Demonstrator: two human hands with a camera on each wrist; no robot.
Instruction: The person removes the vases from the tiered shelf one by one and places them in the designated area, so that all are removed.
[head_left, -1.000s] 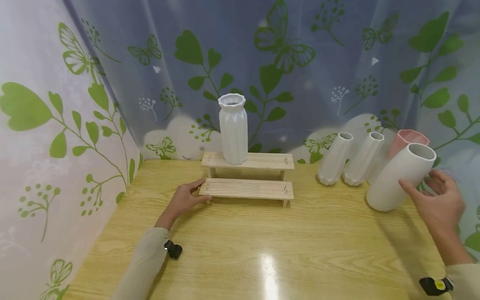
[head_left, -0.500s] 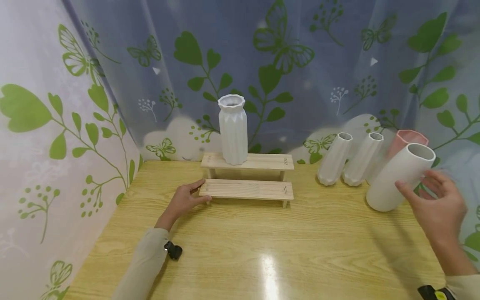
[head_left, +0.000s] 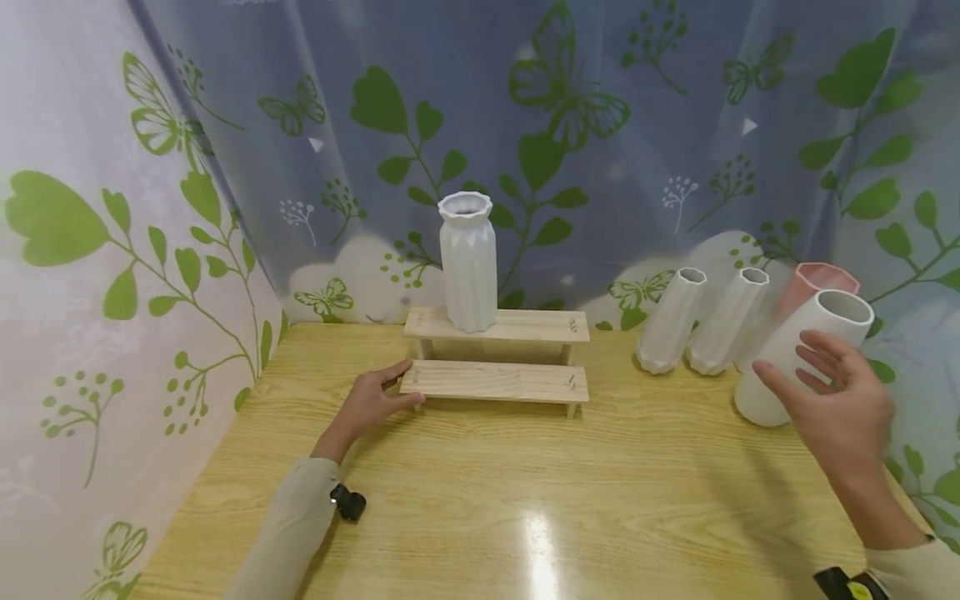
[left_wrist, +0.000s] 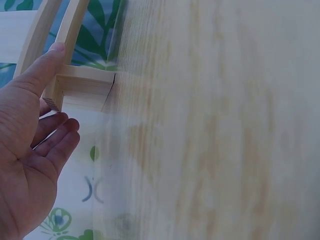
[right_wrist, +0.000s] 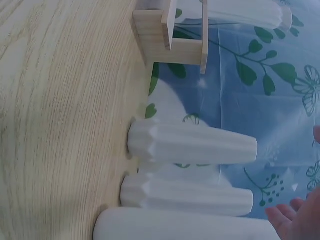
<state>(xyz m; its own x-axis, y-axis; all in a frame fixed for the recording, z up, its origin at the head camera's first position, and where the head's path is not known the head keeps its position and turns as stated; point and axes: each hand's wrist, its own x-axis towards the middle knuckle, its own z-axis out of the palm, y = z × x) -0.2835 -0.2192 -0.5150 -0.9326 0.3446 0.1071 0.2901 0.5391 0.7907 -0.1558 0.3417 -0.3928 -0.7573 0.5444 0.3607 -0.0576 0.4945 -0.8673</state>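
My left hand (head_left: 371, 400) holds the left end of a two-step wooden stand (head_left: 495, 380), thumb at the front corner of the lower step and index finger at its back corner. In the left wrist view the thumb lies along the wood, the other fingers (left_wrist: 57, 137) loosely bent below. On the upper step stands a white fluted vase (head_left: 471, 271) with a flared rim. My right hand (head_left: 843, 408) is raised with fingers spread and nothing in its grasp, overlapping a smooth white cylindrical vase (head_left: 783, 346) in the head view.
Two slim white faceted vases (head_left: 671, 321) stand side by side right of the stand. Behind the smooth vase shows a pink vase (head_left: 806, 287), partly hidden. A patterned curtain (head_left: 585, 183) hangs behind the wood-grain table (head_left: 465, 500) and along its sides.
My right hand has moved left from beside the smooth white vase to in front of it. The left hand keeps its place on the stand, and the vases have not moved.
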